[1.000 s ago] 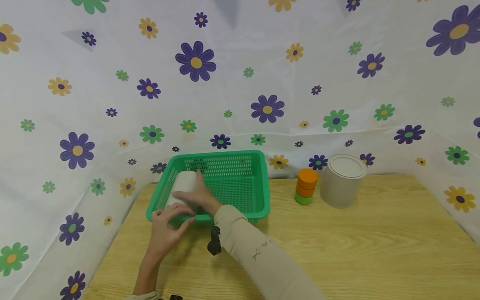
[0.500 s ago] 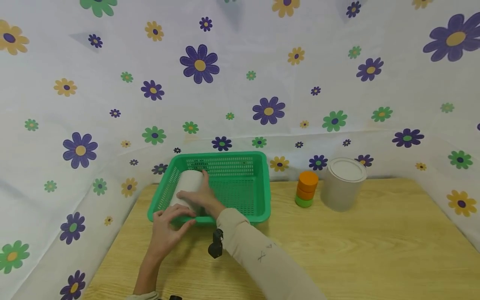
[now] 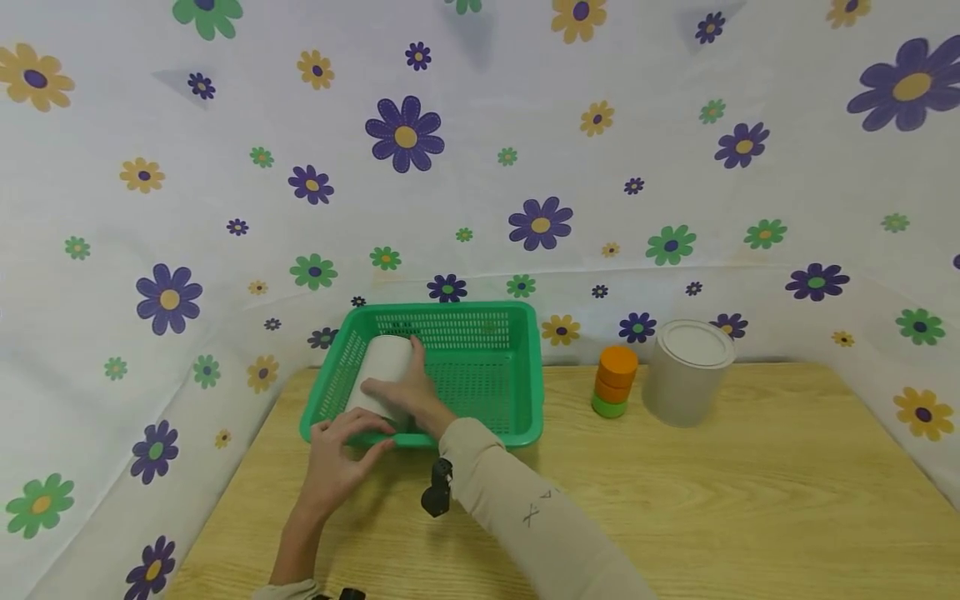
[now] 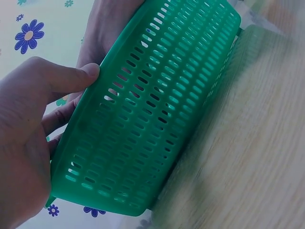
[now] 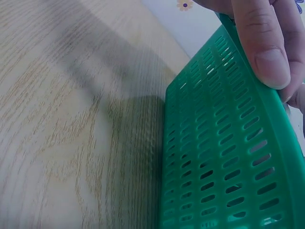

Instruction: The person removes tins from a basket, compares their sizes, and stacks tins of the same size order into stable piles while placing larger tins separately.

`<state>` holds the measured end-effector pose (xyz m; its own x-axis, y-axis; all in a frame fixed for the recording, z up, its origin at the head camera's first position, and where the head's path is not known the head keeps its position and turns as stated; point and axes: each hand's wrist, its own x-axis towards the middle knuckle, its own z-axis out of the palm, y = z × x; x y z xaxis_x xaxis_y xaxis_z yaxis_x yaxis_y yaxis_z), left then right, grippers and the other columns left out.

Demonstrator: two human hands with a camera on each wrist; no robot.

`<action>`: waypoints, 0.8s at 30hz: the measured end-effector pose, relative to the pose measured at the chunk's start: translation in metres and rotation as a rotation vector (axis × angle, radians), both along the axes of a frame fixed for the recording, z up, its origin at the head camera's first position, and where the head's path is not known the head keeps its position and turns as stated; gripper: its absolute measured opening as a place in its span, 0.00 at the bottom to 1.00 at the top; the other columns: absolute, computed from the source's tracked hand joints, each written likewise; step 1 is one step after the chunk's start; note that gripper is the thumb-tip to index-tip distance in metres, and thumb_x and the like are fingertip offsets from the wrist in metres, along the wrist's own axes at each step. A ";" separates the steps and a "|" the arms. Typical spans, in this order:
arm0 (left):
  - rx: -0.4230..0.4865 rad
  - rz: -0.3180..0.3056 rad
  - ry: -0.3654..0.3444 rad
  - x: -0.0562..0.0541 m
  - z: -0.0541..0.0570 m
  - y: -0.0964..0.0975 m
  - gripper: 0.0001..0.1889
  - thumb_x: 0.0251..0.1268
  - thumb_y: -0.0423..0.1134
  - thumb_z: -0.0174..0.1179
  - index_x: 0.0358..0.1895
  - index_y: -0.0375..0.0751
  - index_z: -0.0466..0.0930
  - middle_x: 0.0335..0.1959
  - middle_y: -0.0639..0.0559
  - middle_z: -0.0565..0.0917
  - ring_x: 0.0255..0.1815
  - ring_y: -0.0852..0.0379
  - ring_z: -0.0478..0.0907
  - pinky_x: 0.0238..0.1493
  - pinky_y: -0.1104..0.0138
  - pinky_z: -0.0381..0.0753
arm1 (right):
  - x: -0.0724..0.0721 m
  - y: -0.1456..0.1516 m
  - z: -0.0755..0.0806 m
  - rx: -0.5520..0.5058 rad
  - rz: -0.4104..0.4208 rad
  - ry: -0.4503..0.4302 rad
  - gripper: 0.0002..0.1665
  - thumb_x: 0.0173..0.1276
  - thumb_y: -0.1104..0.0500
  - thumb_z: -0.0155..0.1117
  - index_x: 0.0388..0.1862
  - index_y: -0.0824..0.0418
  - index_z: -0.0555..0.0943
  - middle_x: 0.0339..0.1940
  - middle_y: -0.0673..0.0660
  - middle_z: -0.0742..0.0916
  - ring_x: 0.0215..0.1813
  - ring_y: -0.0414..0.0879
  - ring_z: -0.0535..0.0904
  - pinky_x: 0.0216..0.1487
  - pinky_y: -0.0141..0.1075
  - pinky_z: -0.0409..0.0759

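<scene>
A green slotted plastic basket (image 3: 531, 367) stands on the wooden table, toward its left side. Inside, along the left wall, leans a plain white cylinder (image 3: 386, 358). My right hand (image 3: 408, 392) grips this cylinder from its right side, thumb and fingers spread around it. At the front left of the basket, my left hand (image 3: 337, 458) pinches the rim, with its fingers bent over beside the cylinder's near end. The left wrist view shows the left thumb (image 4: 74, 78) on the outer side of the rim and the fingers partly hidden behind the wall.
A small stack of orange and green round pieces (image 3: 615, 382) stands right of the basket. Beside it is a large whitish can (image 3: 687, 379) with a lid. Flower-printed cloth (image 3: 480, 125) hangs behind the table (image 3: 712, 500) and at its sides.
My right hand and the white cylinder have shifted slightly to the right within the basket. The left hand keeps its place at the rim. The head view has tilted a little.
</scene>
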<state>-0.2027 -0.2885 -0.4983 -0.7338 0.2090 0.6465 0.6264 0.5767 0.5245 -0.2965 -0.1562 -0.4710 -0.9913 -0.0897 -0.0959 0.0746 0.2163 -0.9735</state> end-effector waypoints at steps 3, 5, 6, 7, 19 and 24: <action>-0.009 0.002 0.003 0.001 0.002 0.001 0.13 0.52 0.29 0.78 0.37 0.51 0.88 0.39 0.61 0.86 0.46 0.60 0.79 0.47 0.53 0.50 | 0.000 0.001 0.001 0.005 -0.014 0.001 0.68 0.55 0.50 0.80 0.84 0.39 0.45 0.62 0.66 0.76 0.52 0.59 0.79 0.46 0.53 0.81; -0.011 0.002 0.012 0.001 0.003 0.002 0.13 0.51 0.29 0.78 0.36 0.50 0.89 0.39 0.60 0.86 0.45 0.60 0.79 0.46 0.54 0.51 | 0.001 0.003 0.003 0.004 -0.017 0.008 0.68 0.54 0.50 0.80 0.84 0.38 0.46 0.62 0.66 0.77 0.52 0.59 0.80 0.46 0.52 0.81; -0.013 0.001 0.020 0.001 0.004 0.002 0.13 0.51 0.29 0.78 0.36 0.50 0.89 0.39 0.60 0.86 0.45 0.60 0.80 0.46 0.53 0.51 | 0.001 0.003 0.005 -0.001 -0.018 0.011 0.68 0.54 0.50 0.80 0.84 0.38 0.46 0.62 0.66 0.77 0.53 0.59 0.80 0.46 0.52 0.81; -0.014 0.002 0.027 0.002 0.005 0.002 0.12 0.51 0.29 0.78 0.36 0.50 0.89 0.38 0.60 0.86 0.45 0.59 0.79 0.46 0.53 0.51 | 0.002 0.004 0.007 0.001 -0.019 0.018 0.68 0.54 0.50 0.81 0.84 0.37 0.46 0.62 0.66 0.77 0.53 0.59 0.80 0.46 0.52 0.82; -0.014 0.031 0.047 0.001 0.006 0.003 0.11 0.50 0.30 0.78 0.34 0.49 0.89 0.36 0.62 0.86 0.42 0.56 0.80 0.46 0.53 0.52 | 0.009 0.024 0.039 -0.052 0.036 0.161 0.68 0.54 0.53 0.81 0.84 0.35 0.46 0.65 0.63 0.76 0.53 0.57 0.80 0.45 0.51 0.84; -0.019 0.035 0.034 0.000 0.006 0.003 0.11 0.50 0.30 0.78 0.34 0.48 0.89 0.36 0.63 0.86 0.42 0.58 0.80 0.47 0.54 0.52 | 0.015 0.042 0.049 -0.106 0.090 0.263 0.68 0.56 0.55 0.81 0.84 0.37 0.45 0.67 0.62 0.74 0.57 0.57 0.79 0.47 0.52 0.83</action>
